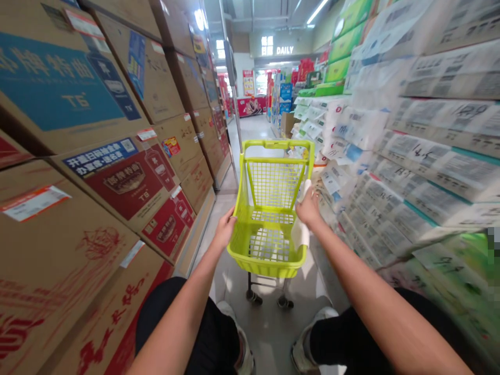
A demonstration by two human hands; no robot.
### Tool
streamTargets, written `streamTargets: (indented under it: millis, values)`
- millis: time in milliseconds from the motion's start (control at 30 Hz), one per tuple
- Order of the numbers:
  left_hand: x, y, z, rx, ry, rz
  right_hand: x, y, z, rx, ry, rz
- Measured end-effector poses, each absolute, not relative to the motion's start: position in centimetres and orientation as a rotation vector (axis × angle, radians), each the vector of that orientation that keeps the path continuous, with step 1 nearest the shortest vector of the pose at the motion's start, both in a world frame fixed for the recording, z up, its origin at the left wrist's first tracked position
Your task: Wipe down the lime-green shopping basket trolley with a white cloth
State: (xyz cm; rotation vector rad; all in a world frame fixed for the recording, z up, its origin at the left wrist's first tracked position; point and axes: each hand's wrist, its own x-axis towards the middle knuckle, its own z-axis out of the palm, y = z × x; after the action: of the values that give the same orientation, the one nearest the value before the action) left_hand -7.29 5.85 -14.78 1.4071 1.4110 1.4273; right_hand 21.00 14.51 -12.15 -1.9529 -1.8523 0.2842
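Observation:
A lime-green plastic shopping cart stands in a narrow store aisle in front of my knees. My left hand is closed on the cart's left rim. My right hand is closed round a white cloth pressed against the cart's right rim; the cloth hangs down over the cart's near right corner. The cart basket looks empty. Its two near wheels rest on the pale floor.
Stacked brown cartons with red and blue labels wall the left side. Shelves of white and green packaged paper goods line the right. The aisle floor runs ahead to a "DAILY" sign and more displays.

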Motion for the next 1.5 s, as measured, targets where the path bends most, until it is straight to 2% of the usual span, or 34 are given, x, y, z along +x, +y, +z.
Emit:
streamTargets:
  millis: [100,233,333,400,533,667,833,1000,1167,1267,1367,1500]
  values:
    - [-10.7,6.6,-13.9,1.686,1.514,1.233,20.2,10.1,-12.0,-1.853,-1.85,0.034]
    - [-13.1,6.4,-10.4,2.142,1.855,0.874,21.2,6.3,-11.0,-1.364,-2.333,-0.112]
    - [-10.6,3.7,-7.9,2.381,2.022,0.776,21.9,5.2,-10.1,-0.981,-2.601,-0.108]
    - [-7.0,0.4,-7.6,2.37,2.038,0.789,21.5,5.1,-9.7,-0.896,-2.628,-0.179]
    - [-1.1,-6.5,-10.6,2.226,1.99,0.744,19.3,4.9,-9.8,-0.9,-2.613,-0.292]
    - [-2.5,-9.4,-13.0,2.204,2.035,0.718,17.1,4.3,-10.8,-0.882,-2.587,-0.32]
    - [-8.6,-8.8,-12.2,2.214,1.943,0.573,15.5,3.6,-11.1,-0.914,-2.511,-0.335]
    - [-12.9,-7.1,-11.7,2.175,1.998,0.557,18.8,6.1,-8.6,-1.177,-2.448,-0.403]
    - [-13.9,-5.5,-11.4,2.197,2.138,0.305,21.6,7.6,-6.5,-1.407,-2.36,-0.501]
    - [-12.8,-4.8,-11.6,2.224,2.197,0.183,17.5,5.4,-7.9,-1.435,-2.342,-0.405]
    - [-11.5,-4.4,-11.9,2.31,2.168,0.124,10.7,1.8,-10.6,-1.241,-2.394,-0.234]
    - [-10.7,-4.3,-12.1,2.317,2.152,0.122,6.0,-0.8,-12.8,-1.039,-2.39,-0.232]
